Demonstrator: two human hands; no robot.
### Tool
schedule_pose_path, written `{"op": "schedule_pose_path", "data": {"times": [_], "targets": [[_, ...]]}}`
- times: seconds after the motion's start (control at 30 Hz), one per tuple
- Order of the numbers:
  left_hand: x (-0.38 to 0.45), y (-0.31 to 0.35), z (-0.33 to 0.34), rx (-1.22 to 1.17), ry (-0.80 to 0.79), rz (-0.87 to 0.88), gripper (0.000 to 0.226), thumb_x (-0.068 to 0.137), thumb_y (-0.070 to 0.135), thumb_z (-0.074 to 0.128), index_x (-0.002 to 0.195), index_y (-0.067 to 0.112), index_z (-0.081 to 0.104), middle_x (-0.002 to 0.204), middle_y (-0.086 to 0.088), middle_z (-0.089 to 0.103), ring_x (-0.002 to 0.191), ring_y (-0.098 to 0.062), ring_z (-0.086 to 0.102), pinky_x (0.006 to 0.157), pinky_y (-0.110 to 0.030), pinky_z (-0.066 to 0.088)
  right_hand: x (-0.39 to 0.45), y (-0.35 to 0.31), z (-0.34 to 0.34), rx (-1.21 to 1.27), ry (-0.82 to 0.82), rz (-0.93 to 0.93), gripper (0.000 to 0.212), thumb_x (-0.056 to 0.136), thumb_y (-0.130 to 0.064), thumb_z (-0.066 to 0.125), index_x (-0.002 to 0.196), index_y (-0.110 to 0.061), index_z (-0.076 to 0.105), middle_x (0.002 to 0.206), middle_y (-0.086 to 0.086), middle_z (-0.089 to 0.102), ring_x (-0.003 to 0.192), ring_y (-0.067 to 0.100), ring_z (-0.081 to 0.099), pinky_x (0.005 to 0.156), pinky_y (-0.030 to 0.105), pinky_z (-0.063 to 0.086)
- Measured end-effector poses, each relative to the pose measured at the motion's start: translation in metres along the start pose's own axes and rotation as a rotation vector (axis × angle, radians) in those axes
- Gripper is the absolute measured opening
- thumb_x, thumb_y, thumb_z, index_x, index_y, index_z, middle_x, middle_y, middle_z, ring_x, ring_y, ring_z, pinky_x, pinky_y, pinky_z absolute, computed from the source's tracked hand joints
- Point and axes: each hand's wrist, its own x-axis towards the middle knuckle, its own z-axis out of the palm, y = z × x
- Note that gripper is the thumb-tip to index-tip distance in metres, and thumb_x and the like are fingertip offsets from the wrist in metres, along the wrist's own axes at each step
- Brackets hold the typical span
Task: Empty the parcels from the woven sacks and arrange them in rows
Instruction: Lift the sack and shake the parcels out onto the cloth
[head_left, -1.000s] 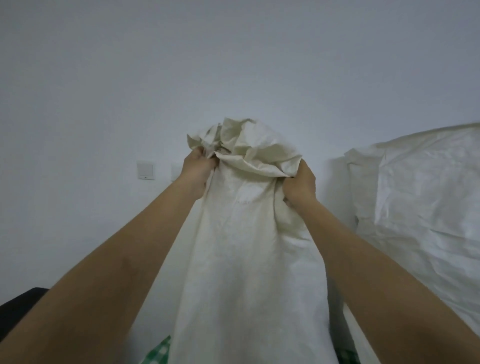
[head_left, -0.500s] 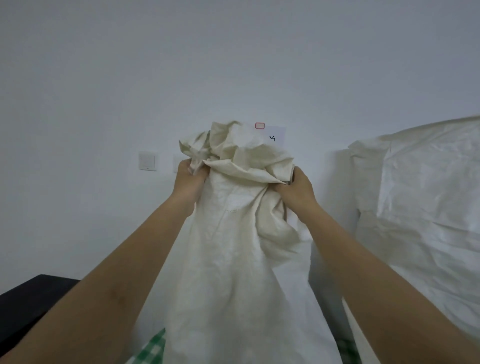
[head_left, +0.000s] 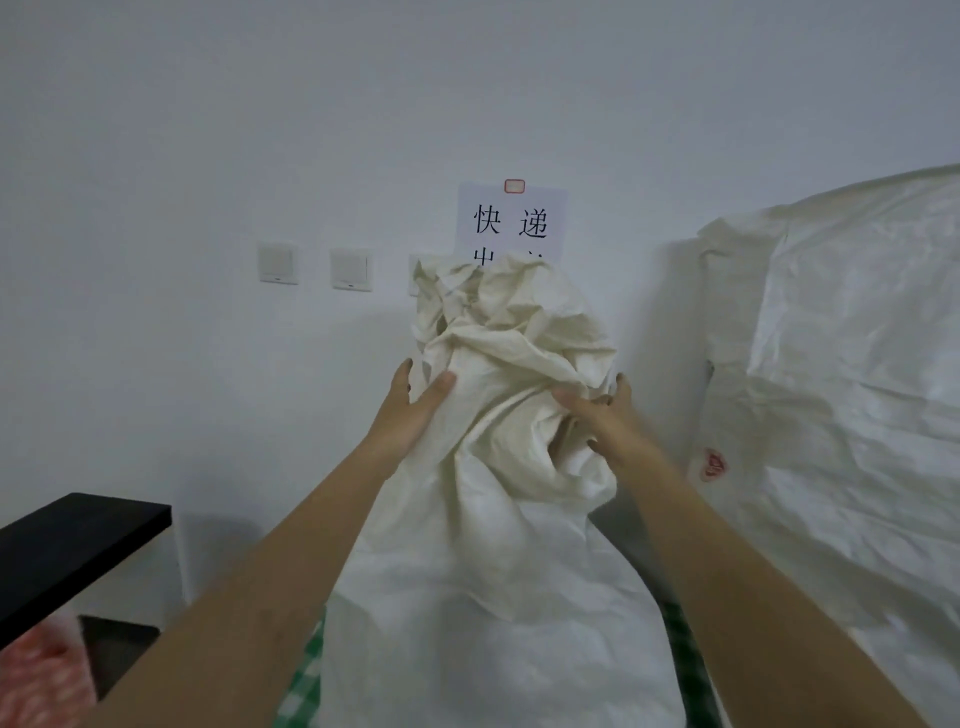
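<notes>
Two woven sacks (head_left: 498, 571) (head_left: 841, 415), three wall switches (head_left: 351, 268).

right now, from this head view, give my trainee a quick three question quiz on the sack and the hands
1. True or false: both hands are on the crumpled top of the cream woven sack.
2. Multiple choice: what is on the wall directly behind the sack's top? A) a clock B) a paper sign with printed characters C) a window
3. Fill in: a second, larger white sack stands on the person's ____ side.

Key
1. True: the left hand lies with straight fingers against the bunched cloth, and the right hand is also open on it.
2. B
3. right
</notes>
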Motion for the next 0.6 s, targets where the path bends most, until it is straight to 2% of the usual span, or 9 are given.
{"op": "schedule_pose_path", "data": {"times": [0.07,0.17,0.23,0.3,0.37,0.4,0.47,0.53,0.6], "targets": [[-0.006,-0.015,0.009,0.040,0.020,0.040,0.068,0.091,0.055,0.050,0.149,0.027,0.026,0.150,-0.002,0.036,0.135,-0.021,0.038,0.108,-0.039,0.035,-0.015,0.021,0.003,-0.014,0.063,-0.150,0.112,0.071,-0.043,0.082,0.153,-0.029,0.007,0.159,0.001,0.019,0.142,0.024,0.030,0.111,0.042,0.031],[-0.010,-0.032,0.026,0.168,-0.007,0.030,0.052,0.098,0.049,0.039,0.138,0.017,0.042,0.129,-0.004,0.055,0.119,-0.025,0.053,0.099,-0.038,0.043,-0.036,0.052,0.015,-0.053,0.086,-0.236,0.117,0.059,-0.064,0.079,0.151,-0.036,0.012,0.157,-0.005,0.018,0.142,0.019,0.028,0.113,0.045,0.033],[-0.010,-0.041,0.037,0.226,-0.062,-0.028,0.052,0.099,0.048,0.034,0.133,0.011,0.047,0.125,-0.006,0.058,0.116,-0.027,0.055,0.099,-0.040,0.044,-0.044,0.073,0.020,-0.154,0.085,-0.268,0.119,0.063,-0.063,0.078,0.153,-0.035,0.005,0.159,-0.007,0.007,0.144,0.019,0.023,0.114,0.043,0.029],[-0.008,-0.050,0.044,0.311,-0.098,-0.089,0.058,0.100,0.048,0.031,0.136,0.005,0.046,0.134,-0.012,0.053,0.123,-0.030,0.050,0.105,-0.042,0.039,-0.050,0.090,0.024,-0.341,0.107,-0.285,0.121,0.069,-0.057,0.077,0.153,-0.034,-0.008,0.160,-0.009,-0.012,0.146,0.019,0.013,0.112,0.037,0.024],[-0.007,-0.059,0.049,0.399,-0.108,-0.157,0.061,0.102,0.045,0.028,0.139,-0.001,0.041,0.142,-0.018,0.045,0.130,-0.032,0.044,0.108,-0.038,0.034,-0.055,0.102,0.025,-0.483,0.129,-0.371,0.124,0.071,-0.057,0.075,0.150,-0.035,-0.018,0.158,-0.008,-0.023,0.147,0.019,0.008,0.108,0.031,0.023],[-0.007,-0.063,0.051,0.428,-0.116,-0.176,0.060,0.102,0.043,0.026,0.139,-0.002,0.040,0.143,-0.019,0.043,0.131,-0.032,0.042,0.107,-0.036,0.033,-0.055,0.107,0.025,-0.528,0.118,-0.436,0.126,0.070,-0.061,0.074,0.147,-0.039,-0.023,0.157,-0.006,-0.026,0.148,0.021,0.004,0.109,0.032,0.023],[-0.004,-0.069,0.052,0.471,-0.126,-0.214,0.057,0.104,0.040,0.025,0.136,-0.003,0.043,0.141,-0.020,0.045,0.129,-0.032,0.044,0.103,-0.035,0.033,-0.054,0.113,0.027,-0.595,0.069,-0.554,0.124,0.068,-0.068,0.069,0.144,-0.046,-0.027,0.157,-0.001,-0.029,0.149,0.024,-0.002,0.114,0.043,0.026],[-0.001,-0.075,0.050,0.500,-0.132,-0.251,0.054,0.103,0.039,0.026,0.127,-0.002,0.052,0.132,-0.021,0.053,0.120,-0.033,0.051,0.098,-0.035,0.037,-0.047,0.118,0.029,-0.679,0.047,-0.653,0.119,0.070,-0.067,0.065,0.148,-0.041,-0.021,0.157,0.005,-0.028,0.149,0.028,-0.004,0.113,0.053,0.029],[0.004,-0.081,0.048,0.515,-0.169,-0.297,0.050,0.102,0.038,0.034,0.119,-0.002,0.058,0.124,-0.020,0.059,0.115,-0.033,0.056,0.093,-0.035,0.041,-0.033,0.122,0.034,-0.765,0.059,-0.725,0.109,0.076,-0.060,0.064,0.152,-0.035,-0.011,0.158,0.012,-0.023,0.149,0.032,-0.002,0.111,0.057,0.031]]}}
